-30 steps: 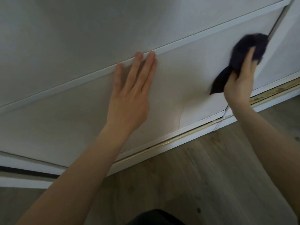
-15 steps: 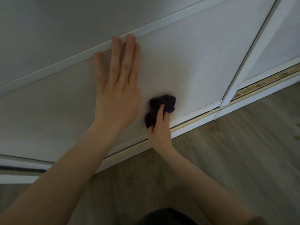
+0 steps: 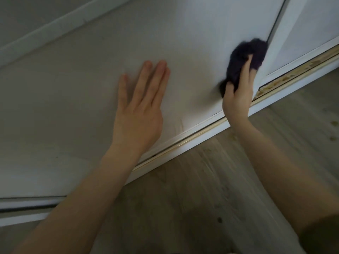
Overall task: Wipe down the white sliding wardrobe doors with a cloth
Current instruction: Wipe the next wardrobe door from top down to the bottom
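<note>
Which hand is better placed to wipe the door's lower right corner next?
Right. The right hand grips the cloth against the door near that corner; the left hand lies flat on the door, holding nothing.

No lettering, label, brand mark or number can be read anywhere in view: the white wardrobe door (image 3: 183, 43), the dark cloth (image 3: 244, 52) and the wood-grain floor (image 3: 183, 198) all show plain, unmarked surfaces.

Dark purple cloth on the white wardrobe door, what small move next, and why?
Probably sweep the dark purple cloth leftward: the right hand grips it at the right edge of the white sliding door, with bare panel between it and the flat left hand.
</note>
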